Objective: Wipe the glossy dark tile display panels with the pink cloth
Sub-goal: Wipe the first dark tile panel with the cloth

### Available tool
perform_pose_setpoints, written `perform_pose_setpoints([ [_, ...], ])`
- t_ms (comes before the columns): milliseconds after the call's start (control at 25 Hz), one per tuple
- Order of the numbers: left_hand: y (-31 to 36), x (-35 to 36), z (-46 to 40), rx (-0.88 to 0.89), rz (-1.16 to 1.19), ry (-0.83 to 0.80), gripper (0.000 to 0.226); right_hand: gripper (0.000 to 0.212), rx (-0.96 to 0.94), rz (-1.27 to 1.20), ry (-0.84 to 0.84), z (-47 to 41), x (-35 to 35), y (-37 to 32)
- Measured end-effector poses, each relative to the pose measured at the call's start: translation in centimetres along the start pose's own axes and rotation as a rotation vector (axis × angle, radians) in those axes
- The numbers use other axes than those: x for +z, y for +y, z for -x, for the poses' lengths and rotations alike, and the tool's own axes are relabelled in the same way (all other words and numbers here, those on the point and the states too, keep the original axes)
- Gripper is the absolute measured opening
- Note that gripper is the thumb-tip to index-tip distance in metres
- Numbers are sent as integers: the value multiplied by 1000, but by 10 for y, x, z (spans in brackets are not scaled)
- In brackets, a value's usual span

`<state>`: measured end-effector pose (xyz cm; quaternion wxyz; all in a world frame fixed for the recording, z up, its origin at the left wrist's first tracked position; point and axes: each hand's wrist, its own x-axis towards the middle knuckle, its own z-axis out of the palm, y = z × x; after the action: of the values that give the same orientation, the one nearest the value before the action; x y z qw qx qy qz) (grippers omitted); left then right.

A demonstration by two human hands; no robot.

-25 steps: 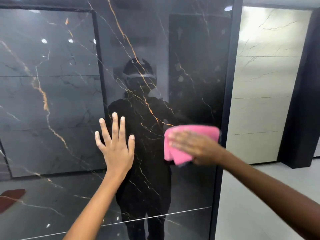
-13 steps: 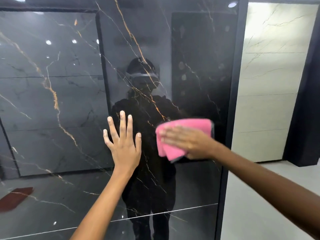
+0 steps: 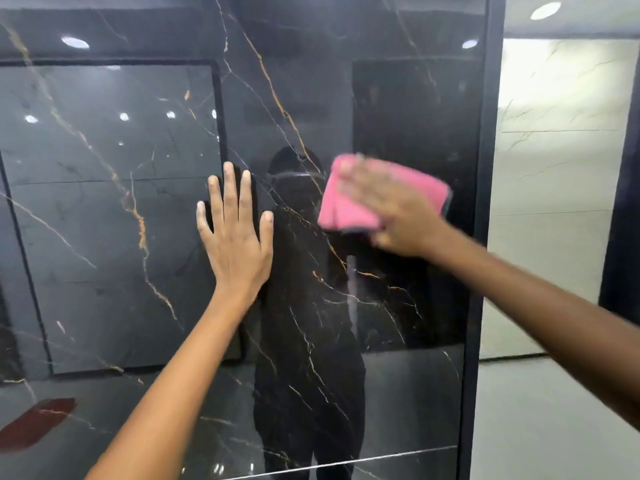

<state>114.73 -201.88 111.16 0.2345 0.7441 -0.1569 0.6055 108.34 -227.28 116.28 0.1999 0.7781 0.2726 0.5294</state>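
The right hand (image 3: 398, 216), its grip spread flat, presses the pink cloth (image 3: 377, 199) on the dark tile panel (image 3: 311, 81); unwiped gloss lies leftward toward the flat, splayed left hand (image 3: 235, 240).

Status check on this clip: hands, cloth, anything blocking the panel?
Left hand flat on the dark panel, fingers spread. Right hand pressing the pink cloth to the panel, blurred. Nothing in the way.
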Motion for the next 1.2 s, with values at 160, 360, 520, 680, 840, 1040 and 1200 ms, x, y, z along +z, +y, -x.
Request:
perform_pose_setpoints([
  [160, -4, 5, -11, 22, -110, -22, 58, 82, 654, -153, 237, -57, -39, 53],
  [360, -11, 7, -12, 61, -157, 3, 59, 78, -400, -46, -140, 24, 22, -72],
  [520, -12, 10, -9, 76, -167, 39, 59, 73, 182, -77, 136, -61, -26, 55],
  [680, -11, 8, -10, 82, -189, 34, 59, 81, 523, -186, 279, -100, -27, 39],
  [840, -2, -2, -31, 83, -77, 75, 55, 80, -309, 44, -7, -77, -14, 12],
  [1040, 29, -25, -139, 76, 3, 130, 58, 83, 1014, -323, 382, -142, -95, 107],
  [1200, 25, -20, -169, 50, -60, 117, 60, 78, -33, -89, 62, -131, -28, 17],
])
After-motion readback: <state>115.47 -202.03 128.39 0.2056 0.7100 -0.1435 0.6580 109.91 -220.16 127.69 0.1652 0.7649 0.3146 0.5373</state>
